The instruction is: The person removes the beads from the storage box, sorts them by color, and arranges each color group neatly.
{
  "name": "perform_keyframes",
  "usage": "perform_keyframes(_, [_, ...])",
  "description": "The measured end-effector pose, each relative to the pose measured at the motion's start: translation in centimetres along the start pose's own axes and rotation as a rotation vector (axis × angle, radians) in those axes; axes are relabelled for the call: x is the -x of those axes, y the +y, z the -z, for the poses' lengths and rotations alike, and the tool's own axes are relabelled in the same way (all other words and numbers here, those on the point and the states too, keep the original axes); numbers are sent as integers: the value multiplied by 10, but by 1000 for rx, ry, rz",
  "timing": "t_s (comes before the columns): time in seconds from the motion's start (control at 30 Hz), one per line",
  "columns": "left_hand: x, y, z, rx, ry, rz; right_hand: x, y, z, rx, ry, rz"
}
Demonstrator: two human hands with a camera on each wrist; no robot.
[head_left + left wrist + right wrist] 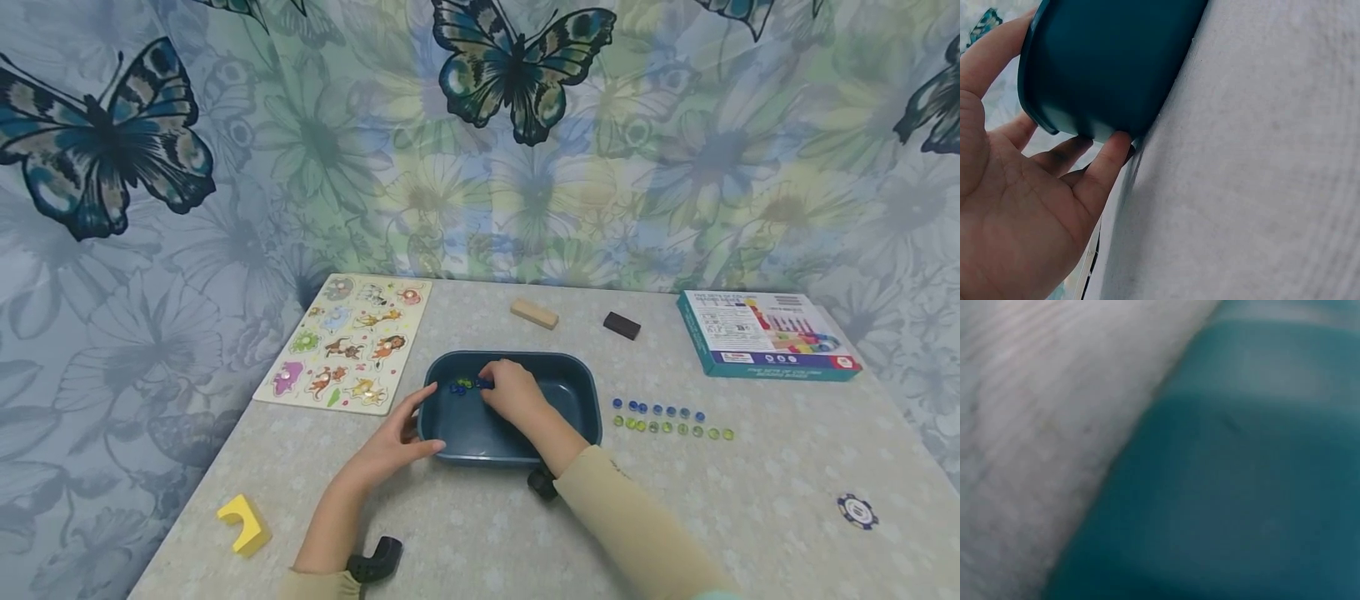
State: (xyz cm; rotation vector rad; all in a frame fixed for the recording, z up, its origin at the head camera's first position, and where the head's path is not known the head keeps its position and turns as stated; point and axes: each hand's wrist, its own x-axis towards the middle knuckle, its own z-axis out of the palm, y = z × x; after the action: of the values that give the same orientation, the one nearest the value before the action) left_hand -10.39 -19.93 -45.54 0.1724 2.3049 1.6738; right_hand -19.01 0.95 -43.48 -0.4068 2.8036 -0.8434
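Observation:
A dark teal tray (510, 457) stands mid-table. My left hand (386, 446) holds its left end, thumb and fingers spread along the rim; in the left wrist view the same hand (1029, 194) lies against the tray's outer wall (1110, 62). Inside the tray, my right hand (513, 396) pinches at a blue glass bead (486, 384), mostly covered by the fingertips. Beside it lies a small cluster of blue and green beads (461, 387). The right wrist view is blurred and shows the tray (1222, 487) but no hand.
Right of the tray run a row of blue beads (657, 410) and a row of green beads (667, 427). Around them are an animal puzzle board (352, 333), wooden block (534, 313), dark block (622, 325), boxed game (772, 333), poker chip (857, 511) and yellow block (251, 527).

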Motion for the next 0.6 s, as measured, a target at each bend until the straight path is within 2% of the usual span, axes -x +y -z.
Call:
perform_keyframes(0.33, [1,0,0,-4,6,-3,2,2,-5,62,-11,52])
perform_keyframes(0.6, [-1,-1,1,-10,-1,-7,8,3,0,29,-63,124])
